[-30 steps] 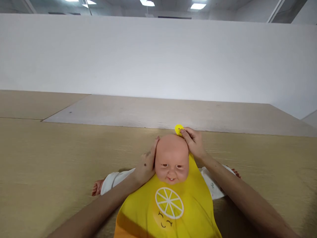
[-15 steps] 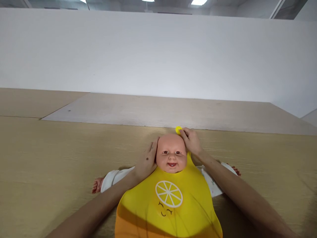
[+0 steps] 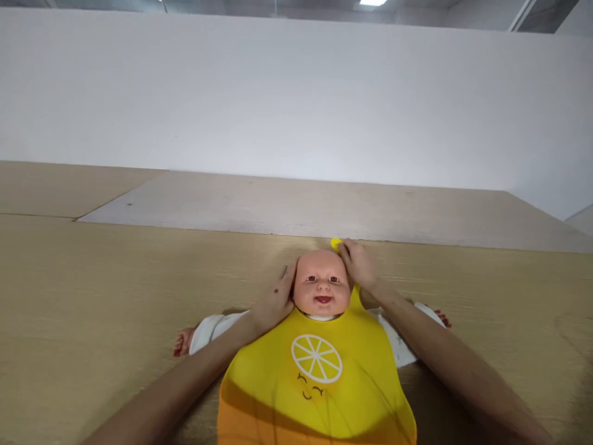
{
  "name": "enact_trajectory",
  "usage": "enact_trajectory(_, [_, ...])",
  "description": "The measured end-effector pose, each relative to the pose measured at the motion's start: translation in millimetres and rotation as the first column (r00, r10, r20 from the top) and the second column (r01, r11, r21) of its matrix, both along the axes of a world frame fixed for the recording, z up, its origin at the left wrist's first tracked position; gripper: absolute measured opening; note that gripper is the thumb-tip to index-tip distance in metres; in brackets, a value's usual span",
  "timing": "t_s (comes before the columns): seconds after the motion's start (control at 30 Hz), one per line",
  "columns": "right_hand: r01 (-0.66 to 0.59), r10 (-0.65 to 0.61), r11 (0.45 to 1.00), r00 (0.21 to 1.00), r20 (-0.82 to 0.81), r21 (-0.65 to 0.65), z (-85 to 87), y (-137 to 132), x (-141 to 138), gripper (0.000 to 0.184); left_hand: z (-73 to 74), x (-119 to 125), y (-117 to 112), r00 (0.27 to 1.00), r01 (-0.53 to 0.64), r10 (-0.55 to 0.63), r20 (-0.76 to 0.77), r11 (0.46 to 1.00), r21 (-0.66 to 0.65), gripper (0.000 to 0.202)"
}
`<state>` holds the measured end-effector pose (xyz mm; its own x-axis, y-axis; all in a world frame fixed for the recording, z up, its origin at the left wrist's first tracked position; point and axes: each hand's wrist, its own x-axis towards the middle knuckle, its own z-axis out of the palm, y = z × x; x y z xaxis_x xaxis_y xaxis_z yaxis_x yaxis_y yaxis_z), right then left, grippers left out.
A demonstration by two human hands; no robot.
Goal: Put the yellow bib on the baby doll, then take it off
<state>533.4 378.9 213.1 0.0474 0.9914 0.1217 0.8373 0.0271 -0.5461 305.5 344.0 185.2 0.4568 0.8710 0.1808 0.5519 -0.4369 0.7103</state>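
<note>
At the left, a white sleeve (image 3: 207, 335) of the doll (image 3: 321, 284) is lying spread on the table (image 3: 92, 296), and the left forearm (image 3: 199, 377) is passing in front of it; if the arm is dropping too low, it could be dragging the doll askew.

Next, the left hand (image 3: 274, 303) is resting against the side of the doll's head, its fingers disappearing behind. Whether they are gripping anything there, I cannot tell. If that palm is pressing harder than the other, the head could be rolling toward the right.

In the middle, the bib (image 3: 365, 377) is lying over the doll's chest, its neck edge sitting under the chin, a bit of white collar (image 3: 323, 317) showing between. Any strong pull from above could be hauling that edge up against the chin, since only its own weight appears to be keeping it down.

Just beyond the head, to the right, a yellow tab (image 3: 336, 245) is sticking out from the right hand (image 3: 356, 266), thumb and fingers closing on it. They are pinching it close to one end, so a smooth surface or a sharp tug could be letting it slip.
</note>
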Motion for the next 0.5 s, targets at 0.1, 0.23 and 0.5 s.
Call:
enact_trajectory(0.1, [-0.007,0.007,1.0,1.0,0.024,-0.014,-1.5,1.3,1.2,0.03,-1.0,-0.8,0.8,1.0,-0.004,0.004,-0.003,1.0,0.006,0.075])
enact_trajectory(0.23, [0.002,-0.002,1.0,0.998,0.055,-0.008,-4.8,2.8,2.9,0.03,-3.4,-0.7,1.1,1.0,-0.015,0.015,-0.002,1.0,-0.013,0.072])
enact_trajectory(0.5, [0.038,-0.03,0.999,0.942,0.335,-0.018,3.1,-2.8,3.5,0.035,-1.8,-4.5,2.9,0.998,0.05,-0.049,0.04,0.999,-0.02,0.071])
